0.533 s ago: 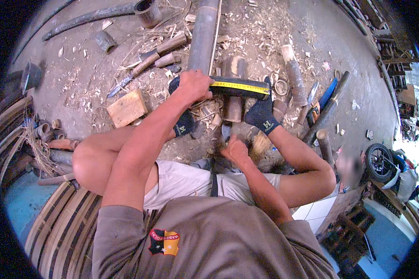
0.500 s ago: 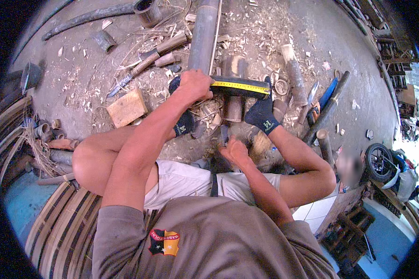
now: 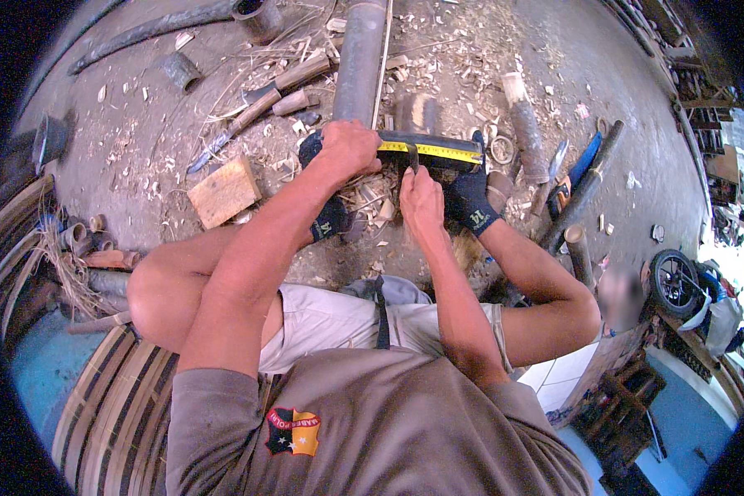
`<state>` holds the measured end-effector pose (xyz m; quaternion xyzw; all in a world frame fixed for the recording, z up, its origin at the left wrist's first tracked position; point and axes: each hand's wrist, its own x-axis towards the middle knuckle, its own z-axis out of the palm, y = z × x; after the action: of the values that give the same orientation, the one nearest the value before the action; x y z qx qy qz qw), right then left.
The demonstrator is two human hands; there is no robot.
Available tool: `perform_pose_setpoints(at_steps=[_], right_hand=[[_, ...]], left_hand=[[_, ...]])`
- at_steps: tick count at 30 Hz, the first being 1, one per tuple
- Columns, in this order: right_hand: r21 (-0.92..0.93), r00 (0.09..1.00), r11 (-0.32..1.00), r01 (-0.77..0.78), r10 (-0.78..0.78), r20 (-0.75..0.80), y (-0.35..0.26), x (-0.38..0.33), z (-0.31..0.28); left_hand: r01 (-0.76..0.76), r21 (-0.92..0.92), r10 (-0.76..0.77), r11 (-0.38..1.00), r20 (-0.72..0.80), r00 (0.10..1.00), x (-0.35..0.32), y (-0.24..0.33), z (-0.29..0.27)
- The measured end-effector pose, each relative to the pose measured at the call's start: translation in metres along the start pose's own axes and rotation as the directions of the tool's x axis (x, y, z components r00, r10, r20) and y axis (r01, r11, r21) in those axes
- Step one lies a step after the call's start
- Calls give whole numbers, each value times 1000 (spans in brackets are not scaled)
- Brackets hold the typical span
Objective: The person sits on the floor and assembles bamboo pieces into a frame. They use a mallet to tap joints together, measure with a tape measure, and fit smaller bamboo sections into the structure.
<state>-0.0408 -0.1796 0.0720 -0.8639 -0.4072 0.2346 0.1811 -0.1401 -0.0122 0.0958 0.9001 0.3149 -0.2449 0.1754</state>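
My left hand [image 3: 352, 150] is closed around the left end of a dark bamboo tube [image 3: 436, 140], which lies crosswise between my feet. A yellow tape measure [image 3: 450, 155] stretches along the tube from beside that hand to near its right end. In my closed right hand [image 3: 422, 202] is a small knife, its handle mostly hidden by the fingers. The dark knife blade [image 3: 412, 157] points away from me and crosses the tape, against the side of the tube. My feet in dark socks [image 3: 469, 198] are at both ends of the tube.
A long bamboo pole [image 3: 360, 66] extends ahead. Left of it are a wooden block [image 3: 224, 192], a hatchet [image 3: 264, 97] and a long-bladed knife [image 3: 219, 145]. To the right lie a bamboo piece [image 3: 526, 124], a blue saw [image 3: 585, 161] and a dark pole [image 3: 591, 194]. Shavings litter the floor.
My right hand has moved forward from near my lap, bringing the knife blade up to the tape on the bamboo tube. My left hand keeps its hold.
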Motion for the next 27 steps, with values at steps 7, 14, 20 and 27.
perform_pose_setpoints(at_steps=[7,14,20,27], right_hand=[[-99,992,994,51,-62,-108,6,4,12],[-37,1000,999,-13,13,5,3,9,7],[-85,998,996,-42,45,35,0,8,7],[-140,996,988,-60,67,52,-1,10,10]], left_hand=[[-11,-11,11,1000,-49,999,2,-3,8],[-48,-27,45,999,-89,995,3,-6,10],[-28,-19,26,999,-87,996,1,-3,8],[-50,24,43,998,235,971,-14,23,7]])
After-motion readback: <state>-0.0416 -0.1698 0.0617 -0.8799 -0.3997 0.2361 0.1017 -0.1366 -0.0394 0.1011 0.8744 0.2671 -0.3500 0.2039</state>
